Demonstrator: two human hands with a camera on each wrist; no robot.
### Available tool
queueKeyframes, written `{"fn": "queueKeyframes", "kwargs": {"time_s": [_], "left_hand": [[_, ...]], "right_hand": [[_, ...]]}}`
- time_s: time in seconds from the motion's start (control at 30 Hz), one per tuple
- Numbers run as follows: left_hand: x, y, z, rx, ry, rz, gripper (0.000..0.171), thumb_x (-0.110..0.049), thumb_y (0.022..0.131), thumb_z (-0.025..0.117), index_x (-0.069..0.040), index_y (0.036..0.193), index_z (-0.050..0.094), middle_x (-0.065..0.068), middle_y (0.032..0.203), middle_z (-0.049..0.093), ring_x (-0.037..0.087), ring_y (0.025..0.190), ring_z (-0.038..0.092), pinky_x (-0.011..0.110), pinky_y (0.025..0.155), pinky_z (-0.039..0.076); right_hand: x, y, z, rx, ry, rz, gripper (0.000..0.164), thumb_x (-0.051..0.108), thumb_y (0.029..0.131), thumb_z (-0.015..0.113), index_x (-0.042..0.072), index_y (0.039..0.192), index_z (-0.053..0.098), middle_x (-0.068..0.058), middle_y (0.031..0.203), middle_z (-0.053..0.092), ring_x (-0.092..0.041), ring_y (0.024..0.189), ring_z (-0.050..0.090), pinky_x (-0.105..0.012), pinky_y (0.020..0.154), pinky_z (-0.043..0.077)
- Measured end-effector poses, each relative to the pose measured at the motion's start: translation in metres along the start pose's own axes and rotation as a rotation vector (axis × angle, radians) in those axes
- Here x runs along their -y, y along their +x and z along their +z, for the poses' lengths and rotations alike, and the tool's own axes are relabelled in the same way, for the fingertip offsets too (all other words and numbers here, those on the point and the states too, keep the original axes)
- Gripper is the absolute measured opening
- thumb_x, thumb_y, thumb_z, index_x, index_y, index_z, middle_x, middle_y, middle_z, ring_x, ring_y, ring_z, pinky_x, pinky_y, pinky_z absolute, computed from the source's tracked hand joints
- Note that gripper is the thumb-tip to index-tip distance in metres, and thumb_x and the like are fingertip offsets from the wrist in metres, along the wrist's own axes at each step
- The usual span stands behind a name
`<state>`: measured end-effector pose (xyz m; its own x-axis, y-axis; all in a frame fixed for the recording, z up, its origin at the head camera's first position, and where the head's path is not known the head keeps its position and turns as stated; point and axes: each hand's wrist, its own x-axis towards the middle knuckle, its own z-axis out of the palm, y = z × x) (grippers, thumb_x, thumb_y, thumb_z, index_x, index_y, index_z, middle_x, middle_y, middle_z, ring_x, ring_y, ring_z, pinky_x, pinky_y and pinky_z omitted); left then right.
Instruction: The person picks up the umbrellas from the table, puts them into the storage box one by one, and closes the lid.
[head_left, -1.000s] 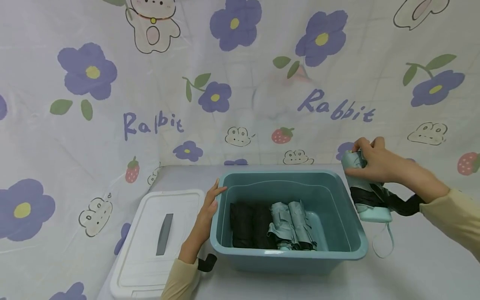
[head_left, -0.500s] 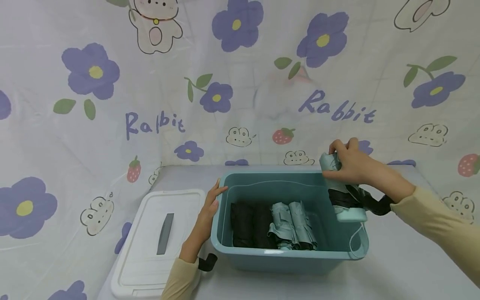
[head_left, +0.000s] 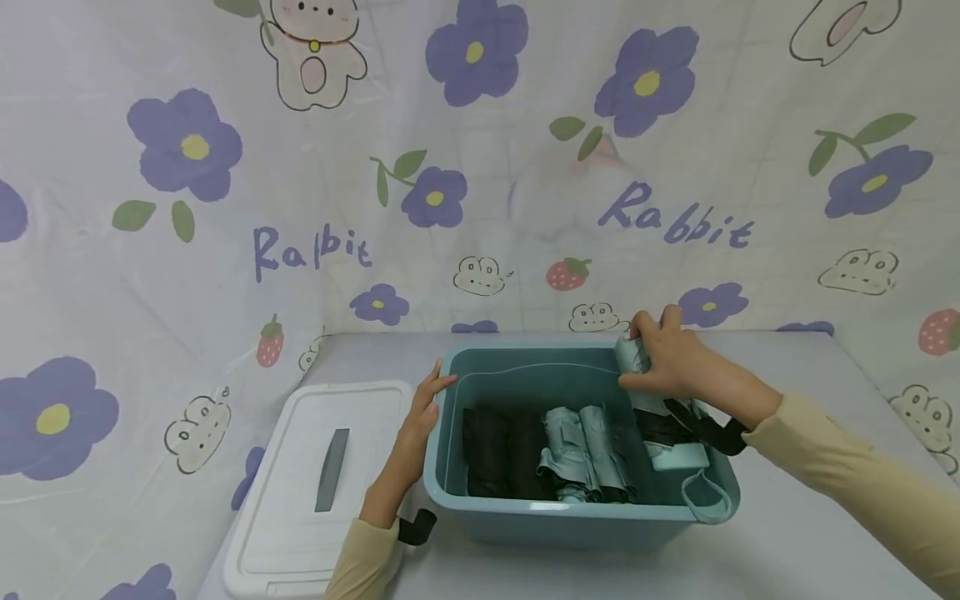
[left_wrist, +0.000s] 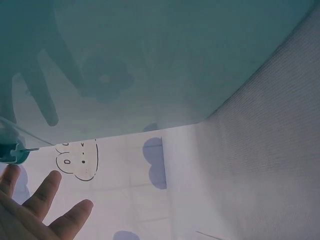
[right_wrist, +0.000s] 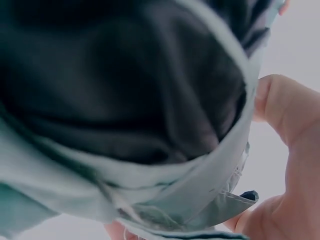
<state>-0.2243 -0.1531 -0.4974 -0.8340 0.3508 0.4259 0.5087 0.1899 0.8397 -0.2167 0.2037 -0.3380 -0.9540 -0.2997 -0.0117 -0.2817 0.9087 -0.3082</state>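
Note:
In the head view, my right hand (head_left: 671, 358) grips a folded light teal umbrella (head_left: 680, 457) by its upper end, over the right part of a teal plastic bin (head_left: 585, 508). The umbrella's handle and wrist loop point down toward me. Its fabric (right_wrist: 125, 180) fills much of the right wrist view. Inside the bin lie two black folded umbrellas (head_left: 486, 454) on the left and two light teal ones (head_left: 602, 442) beside them. My left hand (head_left: 420, 412) rests against the bin's left rim; its fingers (left_wrist: 45, 192) look straight and spread in the left wrist view.
A white lid (head_left: 288, 500) with a grey handle lies on the pale tabletop, left of the bin. Behind the table hangs a white curtain (head_left: 525, 167) printed with purple flowers and rabbits.
My right hand has carried the light teal umbrella left and down, from outside the bin's right side to inside its right part. The left hand has stayed at the rim.

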Motion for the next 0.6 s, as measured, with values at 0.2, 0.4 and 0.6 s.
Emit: {"fn": "queueKeyframes", "kwargs": {"time_s": [0.2,0.4,0.6], "left_hand": [[-0.001,0.001,-0.001,-0.014,-0.001,0.001,0.052,-0.048,0.099,0.022,-0.021,0.141,0.036,0.000,0.156,0.008,0.030,0.142,0.007,0.071,0.101,0.010],[-0.002,0.000,0.000,-0.014,-0.006,0.004,0.051,-0.047,0.099,0.023,-0.021,0.141,0.036,-0.001,0.156,0.008,0.030,0.142,0.007,0.071,0.101,0.010],[-0.020,0.000,-0.002,0.025,-0.034,-0.013,0.044,-0.018,0.100,0.023,-0.010,0.142,0.033,0.009,0.156,0.005,0.033,0.142,0.004,0.068,0.103,0.009]], "right_hand": [[0.001,0.000,0.009,-0.009,-0.033,0.012,0.052,0.032,0.078,0.069,0.004,0.105,0.035,-0.023,0.095,0.026,-0.027,0.056,0.036,-0.032,0.047,0.033],[0.003,-0.001,0.020,0.020,-0.010,0.013,0.053,0.032,0.077,0.069,0.004,0.106,0.035,-0.023,0.095,0.025,-0.028,0.059,0.038,-0.031,0.046,0.033],[0.000,-0.003,0.034,0.039,-0.052,-0.009,0.051,0.032,0.078,0.070,0.004,0.104,0.035,-0.024,0.096,0.028,-0.028,0.060,0.038,-0.032,0.049,0.033]]}}
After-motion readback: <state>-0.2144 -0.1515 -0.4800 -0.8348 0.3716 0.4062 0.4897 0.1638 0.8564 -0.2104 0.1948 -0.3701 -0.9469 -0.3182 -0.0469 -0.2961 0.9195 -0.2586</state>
